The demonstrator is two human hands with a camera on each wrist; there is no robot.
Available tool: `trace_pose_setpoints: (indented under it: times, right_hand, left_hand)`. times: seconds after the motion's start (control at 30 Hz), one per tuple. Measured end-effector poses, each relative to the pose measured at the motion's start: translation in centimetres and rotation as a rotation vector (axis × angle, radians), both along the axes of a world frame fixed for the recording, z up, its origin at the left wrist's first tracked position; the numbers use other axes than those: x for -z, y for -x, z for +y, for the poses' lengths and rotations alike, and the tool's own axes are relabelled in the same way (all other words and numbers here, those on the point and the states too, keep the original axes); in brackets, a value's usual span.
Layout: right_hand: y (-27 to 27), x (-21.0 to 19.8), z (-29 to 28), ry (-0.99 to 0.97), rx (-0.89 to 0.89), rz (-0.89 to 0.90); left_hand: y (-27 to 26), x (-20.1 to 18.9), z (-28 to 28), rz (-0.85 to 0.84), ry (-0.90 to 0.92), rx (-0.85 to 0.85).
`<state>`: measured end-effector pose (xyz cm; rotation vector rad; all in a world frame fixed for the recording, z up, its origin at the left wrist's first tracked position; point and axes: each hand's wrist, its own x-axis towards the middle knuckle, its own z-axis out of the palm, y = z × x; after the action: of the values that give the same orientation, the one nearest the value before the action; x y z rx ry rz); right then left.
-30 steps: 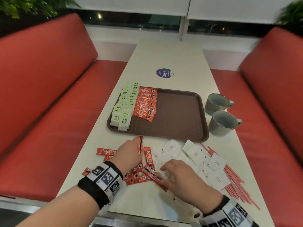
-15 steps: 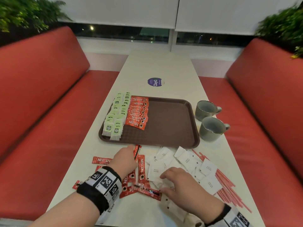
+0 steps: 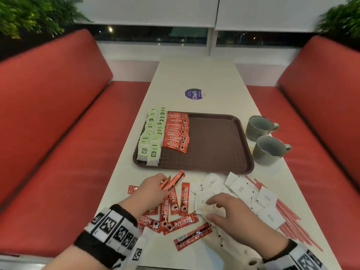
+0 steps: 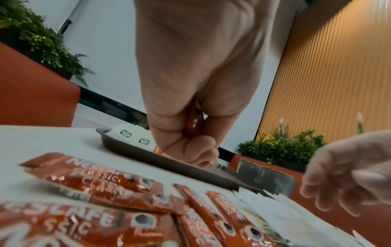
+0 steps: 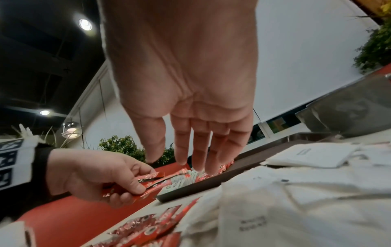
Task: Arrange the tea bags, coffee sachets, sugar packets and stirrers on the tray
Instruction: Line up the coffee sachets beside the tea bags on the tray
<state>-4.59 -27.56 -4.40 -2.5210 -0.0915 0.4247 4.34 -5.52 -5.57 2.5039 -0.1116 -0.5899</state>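
A brown tray [image 3: 218, 145] holds green tea bags [image 3: 151, 137] in its left column and red coffee sachets [image 3: 177, 131] beside them. My left hand [image 3: 151, 189] pinches red coffee sachets [image 3: 173, 181] just in front of the tray; they show between its fingers [image 4: 193, 123] in the left wrist view and in the right wrist view [image 5: 148, 182]. More loose coffee sachets [image 3: 173, 215] lie under it. My right hand [image 3: 224, 211] hovers with relaxed, spread fingers [image 5: 196, 150] over the white sugar packets [image 3: 237, 190], holding nothing. Red stirrers [image 3: 288, 217] lie at the right.
Two grey mugs [image 3: 260, 127] [image 3: 269, 150] stand to the right of the tray. A purple round sticker [image 3: 193, 94] sits further up the white table [image 3: 196, 75]. Red bench seats [image 3: 58, 133] flank the table on both sides.
My left hand has lifted with the red sachets it pinches, and now holds more than one. The right hand has left the sachet it touched and moved over the sugar packets.
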Motion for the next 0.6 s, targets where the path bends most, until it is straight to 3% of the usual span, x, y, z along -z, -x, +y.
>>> trace_pose_setpoints:
  times: [0.1,0.2,0.27,0.33,0.4,0.5,0.6]
  right_hand:
    - [-1.8,-1.2,1.6,-0.200,0.245,0.004]
    - [-4.2,-2.3,3.2,-0.631,0.507,0.205]
    - [-5.2,-3.1,3.8,-0.830,0.521,0.327]
    - [-5.5,-3.5,4.3,-0.916,0.461,0.347]
    - [-5.6,-3.7,4.5,-0.938,0.423,0.272]
    - [-5.3,-3.8,4.7,-0.795,0.379,0.082]
    - [-5.2,-3.4,5.3,-0.658,0.310,0.013]
  left_hand:
    - [1.6,-1.3,0.7,-0.207,0.047,0.129]
    - [2.6,-2.1,1.0,-0.474,-0.022,0.377]
    - [2.3,-2.1,1.5,-0.619,-0.080,0.564]
    - [2.0,-2.0,2.2,-0.697,-0.075,0.602]
    - [1.6,-3.0,2.8,-0.568,0.097,0.455]
    - [1.1,-3.2,4.0,-0.255,0.458,0.028]
    - [0.1,-3.0,4.9,-0.102,0.632,-0.124]
